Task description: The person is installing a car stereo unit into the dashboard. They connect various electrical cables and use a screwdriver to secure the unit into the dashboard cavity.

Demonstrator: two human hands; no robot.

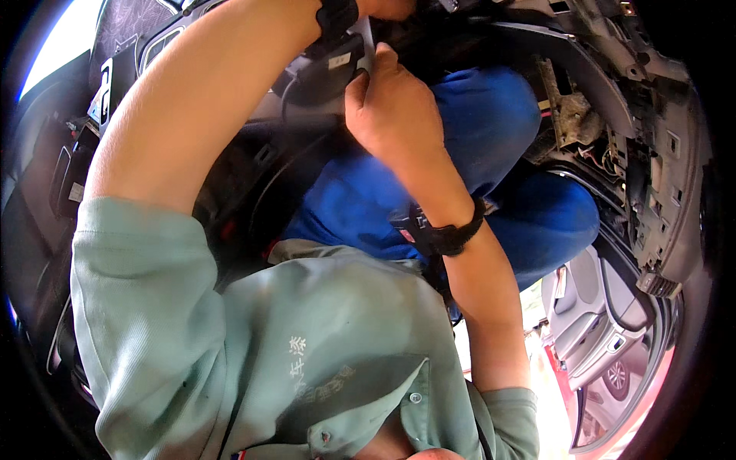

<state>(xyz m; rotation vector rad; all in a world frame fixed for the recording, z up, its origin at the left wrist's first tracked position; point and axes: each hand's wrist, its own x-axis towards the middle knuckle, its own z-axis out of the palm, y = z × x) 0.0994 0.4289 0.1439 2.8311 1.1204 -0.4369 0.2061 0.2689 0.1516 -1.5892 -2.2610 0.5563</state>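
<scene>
My left hand (389,8) reaches to the top edge of the view and is mostly cut off. Its fingers do not show. Below it, my right hand (397,111) has its fingers curled, with the thumb bent against the edge of a dark boxy plastic part (314,80). That part carries a small pale label and a thin black cable. A light grey strip (367,37) rises between the two hands, by the right fingertips. What the right fingers grip is hidden behind them. Both wrists wear black straps.
I sit inside a stripped car interior, blue-trousered knees (491,115) raised. At right runs a bare dashboard frame (663,153) with exposed brackets and a metal bracket (571,115) beside wires. An open car door (590,330) stands at lower right. Dark trim panels (46,176) line the left.
</scene>
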